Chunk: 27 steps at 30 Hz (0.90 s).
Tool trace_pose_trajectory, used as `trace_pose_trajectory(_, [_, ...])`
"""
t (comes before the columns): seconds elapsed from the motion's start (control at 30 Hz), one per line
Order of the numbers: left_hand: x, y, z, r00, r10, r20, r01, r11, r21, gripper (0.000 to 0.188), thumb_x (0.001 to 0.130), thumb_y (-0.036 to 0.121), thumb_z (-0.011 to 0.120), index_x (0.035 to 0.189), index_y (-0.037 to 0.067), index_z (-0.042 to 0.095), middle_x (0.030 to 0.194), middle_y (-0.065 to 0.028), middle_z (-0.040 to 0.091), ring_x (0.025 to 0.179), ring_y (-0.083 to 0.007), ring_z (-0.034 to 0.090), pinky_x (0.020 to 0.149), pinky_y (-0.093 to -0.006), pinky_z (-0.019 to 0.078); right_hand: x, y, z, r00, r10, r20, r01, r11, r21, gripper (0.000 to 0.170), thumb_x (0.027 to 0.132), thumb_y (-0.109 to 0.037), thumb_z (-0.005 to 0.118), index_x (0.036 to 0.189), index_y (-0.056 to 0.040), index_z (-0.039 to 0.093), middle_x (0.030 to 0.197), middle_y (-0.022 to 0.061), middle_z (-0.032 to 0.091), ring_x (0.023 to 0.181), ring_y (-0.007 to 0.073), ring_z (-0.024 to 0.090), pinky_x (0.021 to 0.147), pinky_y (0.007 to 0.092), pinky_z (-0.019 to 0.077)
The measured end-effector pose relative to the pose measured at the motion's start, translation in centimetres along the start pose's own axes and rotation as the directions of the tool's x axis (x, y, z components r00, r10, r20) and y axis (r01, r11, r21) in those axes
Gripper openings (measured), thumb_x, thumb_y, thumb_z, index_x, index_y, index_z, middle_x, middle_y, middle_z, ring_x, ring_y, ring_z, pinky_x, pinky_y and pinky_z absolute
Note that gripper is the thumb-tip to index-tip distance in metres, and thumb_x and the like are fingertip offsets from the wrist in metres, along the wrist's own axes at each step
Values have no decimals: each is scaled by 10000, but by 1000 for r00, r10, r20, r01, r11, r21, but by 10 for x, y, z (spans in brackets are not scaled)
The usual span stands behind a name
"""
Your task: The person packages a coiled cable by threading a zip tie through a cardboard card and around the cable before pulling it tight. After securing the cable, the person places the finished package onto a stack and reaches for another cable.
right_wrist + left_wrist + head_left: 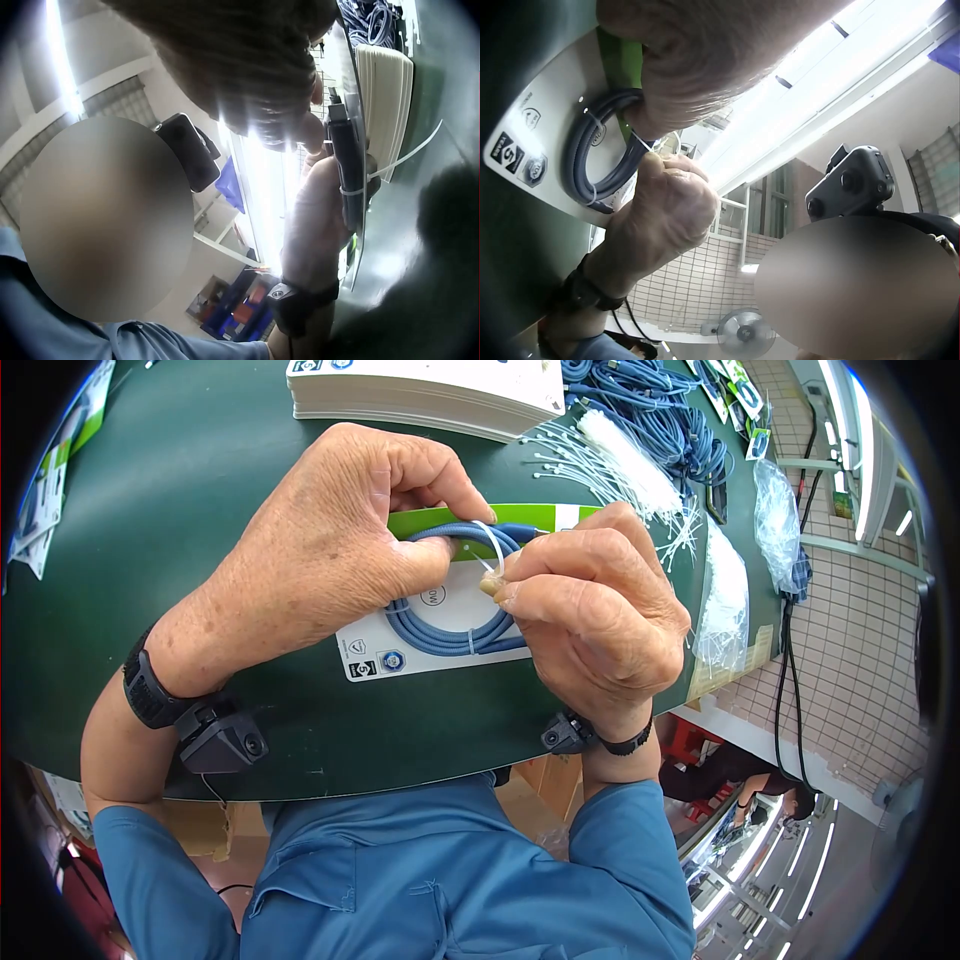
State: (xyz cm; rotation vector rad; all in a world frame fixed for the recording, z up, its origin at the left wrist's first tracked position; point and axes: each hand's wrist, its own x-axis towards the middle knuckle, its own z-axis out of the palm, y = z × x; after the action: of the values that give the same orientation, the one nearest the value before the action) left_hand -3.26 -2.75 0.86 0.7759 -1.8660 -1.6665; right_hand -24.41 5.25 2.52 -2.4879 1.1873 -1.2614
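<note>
A coil of blue cable (420, 632) lies against a white and green packaging card (358, 645), with thin ties round the coil. My left hand (330, 535) holds the card and coil at the upper left, its thumb inside the coil and its index fingertip by a white cable tie (487, 532). This tie loops over the top of the coil. My right hand (610, 605) pinches the tie between thumb and index finger, in front of the coil's right side. The right wrist view shows the card edge-on, with a cable plug (339, 112) and a thin white tail sticking out behind it.
A stack of white cards (420, 405) stands at the back of the green table (200, 430). Right of it lie a pile of blue cables (650, 405), a bundle of white cable ties (630, 465) and a clear bag (722, 610). Packaged cards (48, 510) lie far left.
</note>
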Motion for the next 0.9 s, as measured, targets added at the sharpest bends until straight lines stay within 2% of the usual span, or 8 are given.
trace_pose_trajectory(0.07, [-1,0,1,1000,-8,-3,9,1000,11,273,818,-98,616,1051,-54,753,963,-66,756,937,-102,714,887,-254,599,0,0,2,1000,3,-5,-3,1000,7,293,583,24,793,851,-81,739,856,30,689,712,211,557,609,315,454])
trace_pose_trajectory(0.23, [-2,-3,4,992,118,-35,-115,991,71,271,818,-105,616,1045,-54,754,959,-58,755,949,-98,706,919,-259,586,0,2,2,1000,15,9,-15,1000,14,310,585,31,794,870,-81,744,849,29,684,711,216,565,609,323,464])
trace_pose_trajectory(0.3, [-3,-3,4,987,158,-41,-155,986,70,254,821,-101,643,1042,-48,757,956,-56,754,956,-95,701,930,-261,580,1,2,2,999,23,45,-23,1000,-1,323,632,56,838,912,-87,761,858,40,714,719,202,582,602,305,466])
trace_pose_trajectory(0.37, [-3,-2,4,992,120,-32,-119,992,35,238,825,-87,666,1040,-46,758,958,-59,755,953,-93,698,922,-260,582,1,2,3,998,26,63,-25,1000,-9,332,656,68,860,934,-90,770,863,45,729,723,195,590,598,296,467])
trace_pose_trajectory(0.43, [-2,-2,4,999,45,-8,-45,998,-34,210,832,-58,714,1036,-43,762,963,-66,757,946,-89,693,904,-257,585,-1,2,10,998,1,56,3,997,-72,347,646,39,824,962,-89,759,848,37,697,709,205,583,589,309,474])
trace_pose_trajectory(0.57, [-2,-2,4,999,-37,1,37,999,-20,197,854,-6,762,1048,-41,763,962,-56,762,919,-77,683,862,-253,589,-1,0,11,997,-17,81,28,990,-140,382,652,10,809,1015,-92,749,846,31,678,697,205,580,576,311,480])
trace_pose_trajectory(0.73, [-1,-1,6,993,99,-55,-96,994,56,223,844,16,692,1041,-55,769,836,-101,749,820,-87,676,772,-268,570,2,-1,7,998,14,64,-8,996,-93,387,663,58,861,1021,-73,792,809,41,681,668,202,579,554,310,447])
trace_pose_trajectory(0.9, [-1,0,5,1000,19,-23,-19,1000,-13,210,850,23,727,1041,-55,770,864,-93,755,831,-81,673,761,-265,568,4,-2,2,995,14,103,-8,998,-65,383,664,46,866,1021,-71,787,809,37,676,660,195,575,542,315,446])
